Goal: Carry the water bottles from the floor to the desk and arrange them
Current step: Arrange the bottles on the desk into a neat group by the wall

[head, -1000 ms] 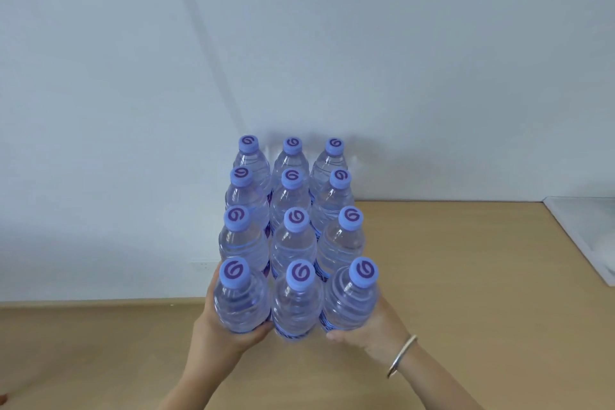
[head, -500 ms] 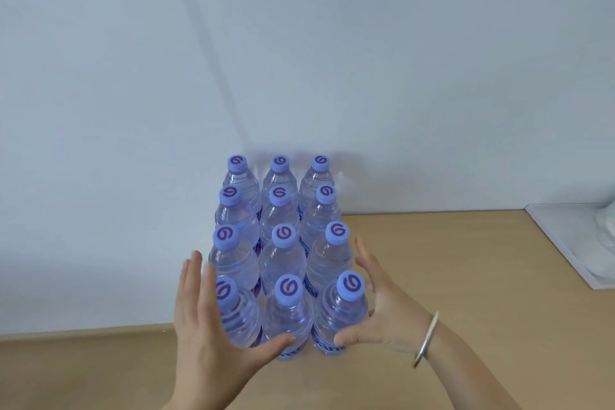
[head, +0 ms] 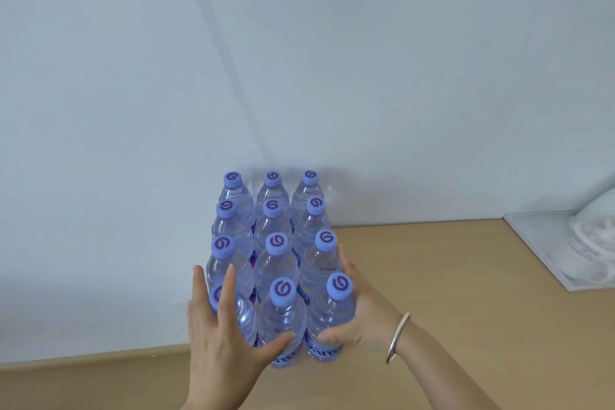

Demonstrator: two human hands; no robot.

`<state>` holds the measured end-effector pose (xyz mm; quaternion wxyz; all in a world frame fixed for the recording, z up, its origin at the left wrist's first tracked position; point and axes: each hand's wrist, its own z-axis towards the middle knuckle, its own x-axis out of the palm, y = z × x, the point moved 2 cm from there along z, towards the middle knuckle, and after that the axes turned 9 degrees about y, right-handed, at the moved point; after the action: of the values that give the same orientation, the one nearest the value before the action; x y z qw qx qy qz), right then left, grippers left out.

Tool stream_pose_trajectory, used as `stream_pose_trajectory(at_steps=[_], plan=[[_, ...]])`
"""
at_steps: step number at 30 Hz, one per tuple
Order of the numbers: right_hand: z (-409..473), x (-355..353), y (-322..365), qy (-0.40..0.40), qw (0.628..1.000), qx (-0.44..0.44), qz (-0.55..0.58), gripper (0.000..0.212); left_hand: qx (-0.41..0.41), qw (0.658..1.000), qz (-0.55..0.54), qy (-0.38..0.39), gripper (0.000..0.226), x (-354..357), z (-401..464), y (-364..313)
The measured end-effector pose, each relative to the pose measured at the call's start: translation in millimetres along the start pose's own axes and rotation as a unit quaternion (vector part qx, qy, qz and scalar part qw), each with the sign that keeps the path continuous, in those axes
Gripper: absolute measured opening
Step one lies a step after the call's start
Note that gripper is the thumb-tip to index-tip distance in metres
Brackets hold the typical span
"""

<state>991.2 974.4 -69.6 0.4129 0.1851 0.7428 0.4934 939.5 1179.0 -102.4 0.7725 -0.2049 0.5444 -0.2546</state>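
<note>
Left hand [head: 223, 339]: fingers straight and spread apart, held in front of the nearest left bottle, partly covering its cap. Thumb stretched rightward toward the lower body of the middle front bottle; cannot tell whether it touches. No grip.

Right hand [head: 361, 316]: fingers straight, laid along the right flank of the block at the two nearest bottles on that side; thumb tip close to or on the lower front of the nearest right bottle. Nothing clamped. Bracelet [head: 397, 338] on the right wrist.

Bottles [head: 278, 265]: twelve, clear plastic, blue caps with a purple swirl mark. All upright on the desk [head: 449, 293], packed as three columns by four rows, neighbours touching or nearly so. Front row [head: 283, 319] sits near the desk's left front part; printed labels show low on the two nearest right-hand bottles, text not legible. Back row [head: 272, 190] stands against or just in front of the wall [head: 299, 60]; contact cannot be judged.

Desk: light wood top, reaching right and toward the viewer.

Far right, at the desk's edge: white tray [head: 545, 253] with a pale rounded object [head: 595, 233] on it, blurred, not identifiable.

Wall: plain, pale, with a faint slanting line running down toward the block.
</note>
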Motion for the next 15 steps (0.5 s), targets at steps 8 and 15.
stream_pose_trajectory(at_steps=[8, 15], plan=[[-18, -15, 17, -0.005, 0.994, 0.090, -0.068, 0.134, 0.049, 0.988, 0.145, -0.014, 0.095, -17, -24, -6], [-5, 4, 32, -0.088, 0.943, 0.017, -0.319, 0.088, 0.113, 0.954, 0.273, 0.047, 0.114, -12, -18, -17]])
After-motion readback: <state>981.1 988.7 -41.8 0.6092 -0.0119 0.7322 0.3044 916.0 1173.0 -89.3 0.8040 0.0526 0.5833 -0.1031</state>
